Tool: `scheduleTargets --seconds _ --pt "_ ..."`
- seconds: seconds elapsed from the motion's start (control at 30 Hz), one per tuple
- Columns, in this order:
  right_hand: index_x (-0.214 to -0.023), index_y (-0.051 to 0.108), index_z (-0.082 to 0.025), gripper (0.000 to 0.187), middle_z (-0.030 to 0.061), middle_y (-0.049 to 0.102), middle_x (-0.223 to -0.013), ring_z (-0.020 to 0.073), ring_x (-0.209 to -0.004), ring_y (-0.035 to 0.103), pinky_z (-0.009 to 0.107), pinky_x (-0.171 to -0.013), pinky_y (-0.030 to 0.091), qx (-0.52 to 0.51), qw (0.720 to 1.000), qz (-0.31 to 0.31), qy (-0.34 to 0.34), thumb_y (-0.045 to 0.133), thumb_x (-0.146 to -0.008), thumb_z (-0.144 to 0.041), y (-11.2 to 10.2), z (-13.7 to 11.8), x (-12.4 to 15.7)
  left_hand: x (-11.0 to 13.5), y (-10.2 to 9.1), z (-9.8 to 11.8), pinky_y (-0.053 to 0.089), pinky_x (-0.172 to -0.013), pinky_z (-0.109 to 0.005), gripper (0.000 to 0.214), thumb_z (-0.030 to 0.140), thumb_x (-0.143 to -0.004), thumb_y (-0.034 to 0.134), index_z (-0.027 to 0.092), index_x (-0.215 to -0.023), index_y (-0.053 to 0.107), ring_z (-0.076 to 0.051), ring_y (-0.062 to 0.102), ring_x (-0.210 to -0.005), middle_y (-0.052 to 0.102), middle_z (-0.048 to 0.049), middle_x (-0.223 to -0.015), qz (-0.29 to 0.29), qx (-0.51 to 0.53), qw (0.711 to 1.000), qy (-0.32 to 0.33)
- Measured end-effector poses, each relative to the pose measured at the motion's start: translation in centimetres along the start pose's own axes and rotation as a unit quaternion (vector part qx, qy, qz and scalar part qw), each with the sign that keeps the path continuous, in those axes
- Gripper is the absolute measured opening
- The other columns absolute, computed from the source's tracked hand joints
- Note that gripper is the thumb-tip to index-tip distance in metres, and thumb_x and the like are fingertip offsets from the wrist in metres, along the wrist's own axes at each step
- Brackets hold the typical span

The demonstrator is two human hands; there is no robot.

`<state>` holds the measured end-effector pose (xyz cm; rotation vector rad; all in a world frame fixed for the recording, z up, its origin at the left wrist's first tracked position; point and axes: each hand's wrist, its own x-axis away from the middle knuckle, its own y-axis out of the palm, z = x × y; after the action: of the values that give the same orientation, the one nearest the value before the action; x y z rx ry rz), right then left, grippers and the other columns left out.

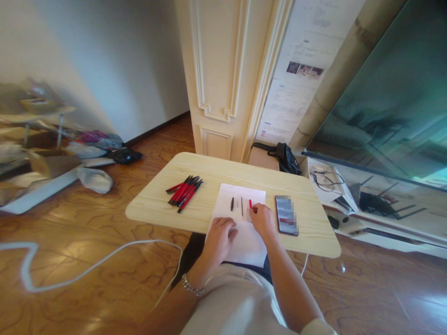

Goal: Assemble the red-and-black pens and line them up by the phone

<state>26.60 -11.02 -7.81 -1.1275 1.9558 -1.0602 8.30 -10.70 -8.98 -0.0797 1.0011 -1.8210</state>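
Note:
A white sheet of paper (244,249) lies on the small wooden table, with pen parts laid out on it in a row. They are a black pen tip piece (232,204), a small faint part (237,204) that looks like a spring, a thin dark refill (242,207) and a red pen barrel (250,203). My right hand (262,221) pinches the lower end of the red barrel against the paper. Resting on the sheet's left side, my left hand (220,236) has loosely bent fingers, thumb apart, and holds nothing.
A pile of red and black pens (185,191) lies on the table's left part. To the right of the paper is a phone (286,215). Beyond the table (310,204) stand a cream panel (220,56), a black bag (288,158) and a large screen (384,102). A white cable (104,260) crosses at left.

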Motion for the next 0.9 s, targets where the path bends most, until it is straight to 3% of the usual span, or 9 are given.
scheduleTargets --seconds 0.43,0.7,0.8,0.9 --pt "-0.081 0.068 -0.018 0.025 0.0090 0.068 -0.080 0.0175 -0.073 0.060 0.025 -0.063 0.035 -0.022 0.999 0.019 0.018 0.051 -0.086 -0.035 -0.4 1.0 0.0 -0.5 1.0 0.5 0.043 -0.087 -0.042 0.011 0.018 -0.081 0.057 0.019 -0.089 0.065 -0.025 0.053 -0.095 0.064 -0.0075 -0.095 -0.007 -0.003 1.000 0.011" --pt "-0.086 0.066 -0.021 0.030 0.0055 0.069 -0.084 0.0173 -0.075 0.060 0.025 -0.062 0.034 -0.034 0.998 0.059 0.014 0.039 -0.091 -0.033 -1.7 1.7 1.9 -0.6 0.5 1.1 0.043 -0.088 -0.041 0.012 0.022 -0.083 0.055 0.020 -0.090 0.065 -0.025 0.054 -0.097 0.064 -0.0079 -0.096 0.008 0.025 1.000 0.013" --pt "-0.097 0.065 -0.022 0.028 0.0054 0.068 -0.091 0.0178 -0.080 0.061 0.025 -0.064 0.035 -0.034 0.998 0.055 0.015 0.038 -0.092 -0.031 -2.0 2.4 2.2 -0.4 0.0 1.9 0.043 -0.086 -0.038 0.014 0.027 -0.084 0.055 0.021 -0.089 0.066 -0.024 0.056 -0.092 0.065 -0.0071 -0.093 0.021 0.071 0.997 -0.012" --pt "-0.099 0.064 -0.022 0.024 0.0063 0.067 -0.095 0.0184 -0.085 0.061 0.025 -0.068 0.036 -0.023 0.999 0.034 0.007 0.044 -0.089 -0.029 -1.9 2.4 1.5 0.1 -0.2 2.7 0.045 -0.070 -0.031 0.019 0.034 -0.082 0.056 0.023 -0.092 0.067 -0.019 0.059 -0.072 0.067 -0.0048 -0.081 0.001 0.159 0.984 -0.085"
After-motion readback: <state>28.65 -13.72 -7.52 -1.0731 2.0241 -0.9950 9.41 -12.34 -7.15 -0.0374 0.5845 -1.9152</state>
